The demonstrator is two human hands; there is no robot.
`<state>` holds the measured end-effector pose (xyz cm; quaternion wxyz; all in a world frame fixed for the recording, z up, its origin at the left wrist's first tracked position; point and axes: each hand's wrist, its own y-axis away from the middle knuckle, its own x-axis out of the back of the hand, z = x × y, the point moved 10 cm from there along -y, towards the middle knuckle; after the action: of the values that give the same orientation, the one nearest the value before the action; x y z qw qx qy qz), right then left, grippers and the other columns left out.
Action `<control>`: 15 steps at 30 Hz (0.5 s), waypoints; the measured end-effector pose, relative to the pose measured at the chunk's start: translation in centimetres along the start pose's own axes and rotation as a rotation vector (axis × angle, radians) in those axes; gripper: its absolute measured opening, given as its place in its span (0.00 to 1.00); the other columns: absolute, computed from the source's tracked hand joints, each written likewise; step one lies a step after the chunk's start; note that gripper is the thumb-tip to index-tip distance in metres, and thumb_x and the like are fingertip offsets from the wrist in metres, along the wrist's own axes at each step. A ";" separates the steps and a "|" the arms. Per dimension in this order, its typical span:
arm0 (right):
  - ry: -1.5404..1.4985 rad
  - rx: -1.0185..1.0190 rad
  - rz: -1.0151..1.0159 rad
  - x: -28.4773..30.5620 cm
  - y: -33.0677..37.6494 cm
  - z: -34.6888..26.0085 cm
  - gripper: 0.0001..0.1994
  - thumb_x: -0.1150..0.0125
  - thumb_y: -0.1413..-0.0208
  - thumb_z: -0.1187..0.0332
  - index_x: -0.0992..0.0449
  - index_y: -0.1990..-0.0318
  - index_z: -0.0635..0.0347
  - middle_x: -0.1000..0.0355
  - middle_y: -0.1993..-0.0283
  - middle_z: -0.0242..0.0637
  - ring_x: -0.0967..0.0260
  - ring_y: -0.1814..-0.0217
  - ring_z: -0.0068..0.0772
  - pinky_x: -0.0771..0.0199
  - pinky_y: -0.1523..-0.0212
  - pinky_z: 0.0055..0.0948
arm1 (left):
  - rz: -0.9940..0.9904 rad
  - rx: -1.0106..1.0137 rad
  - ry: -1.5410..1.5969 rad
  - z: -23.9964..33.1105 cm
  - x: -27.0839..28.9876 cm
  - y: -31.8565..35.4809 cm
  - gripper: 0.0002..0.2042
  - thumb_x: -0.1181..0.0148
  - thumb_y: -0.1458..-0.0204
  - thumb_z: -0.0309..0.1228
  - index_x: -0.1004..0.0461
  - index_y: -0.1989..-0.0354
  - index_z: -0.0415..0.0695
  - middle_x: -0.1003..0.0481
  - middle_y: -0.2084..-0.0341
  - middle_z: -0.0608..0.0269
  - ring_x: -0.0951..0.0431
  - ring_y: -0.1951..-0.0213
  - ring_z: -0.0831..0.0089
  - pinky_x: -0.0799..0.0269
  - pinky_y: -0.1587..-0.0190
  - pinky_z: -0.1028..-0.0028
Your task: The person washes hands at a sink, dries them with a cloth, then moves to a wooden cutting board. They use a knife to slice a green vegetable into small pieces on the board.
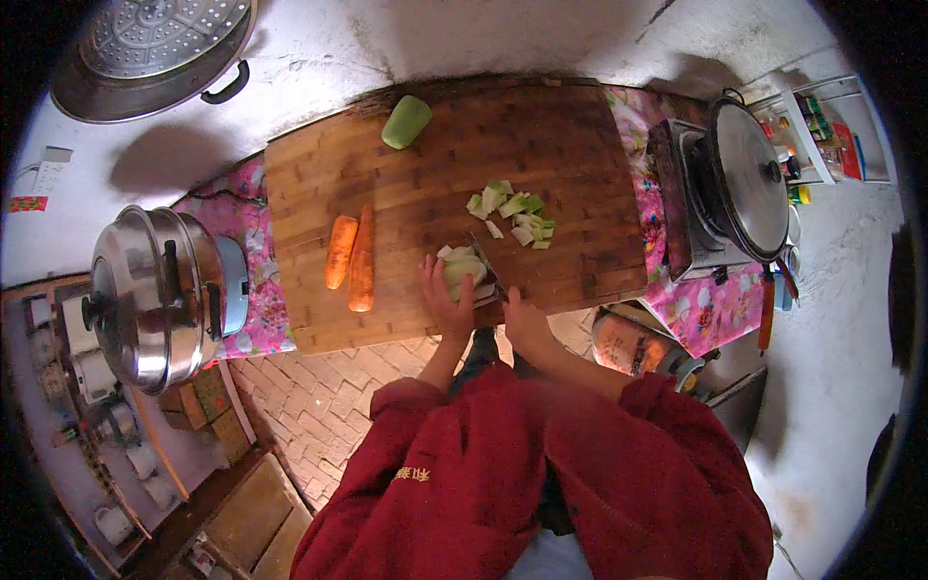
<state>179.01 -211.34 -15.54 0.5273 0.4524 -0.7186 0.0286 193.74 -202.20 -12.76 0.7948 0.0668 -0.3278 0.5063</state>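
Note:
My left hand [448,298] has its fingers curved over a pale green vegetable [462,266] near the front edge of the wooden cutting board [435,184]. In my right hand [525,324] is the handle of a kitchen knife [487,261]. Its blade stands against the right side of the vegetable, and part of it is hidden. Chopped pale green and white pieces [527,227] lie loose a little farther right on the board. At the left lie two peeled carrots [360,261], side by side. A larger light green vegetable chunk [406,122] rests near the far edge.
A steel steamer pot [145,300] stands left of the board on a pink flowered cloth [253,193]. To the right, a lidded wok [749,179] sits on a stove [681,193]. A large pan [145,97] hangs on the wall at the far left.

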 end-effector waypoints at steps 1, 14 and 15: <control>-0.008 -0.015 0.000 0.0 -0.2 0.2 0.16 0.55 0.36 0.63 0.39 0.47 0.65 0.27 0.74 0.58 0.27 0.71 0.62 0.28 0.71 0.56 | 0.018 0.036 0.057 -0.6 -0.2 0.0 0.30 0.37 0.50 0.38 0.36 0.40 0.38 0.39 0.38 0.45 0.44 0.35 0.48 0.50 0.34 0.54; -0.135 0.010 0.064 4.5 2.0 1.9 0.15 0.54 0.36 0.62 0.41 0.50 0.64 0.29 0.75 0.60 0.30 0.71 0.66 0.32 0.72 0.58 | -0.471 -0.485 -0.324 3.6 0.9 1.4 0.36 0.31 0.59 0.39 0.38 0.37 0.54 0.48 0.33 0.52 0.49 0.33 0.48 0.53 0.36 0.41; -0.155 0.021 0.071 4.6 2.5 1.6 0.14 0.54 0.36 0.62 0.40 0.51 0.64 0.30 0.76 0.61 0.31 0.71 0.67 0.33 0.72 0.58 | -0.445 -0.535 -0.295 3.3 0.9 1.4 0.34 0.32 0.59 0.39 0.36 0.40 0.54 0.45 0.35 0.53 0.47 0.33 0.49 0.52 0.36 0.41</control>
<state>175.98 -213.59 -11.53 0.4639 0.4332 -0.7725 0.0196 191.35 -202.30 -10.03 0.8188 -0.0012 -0.5370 0.2029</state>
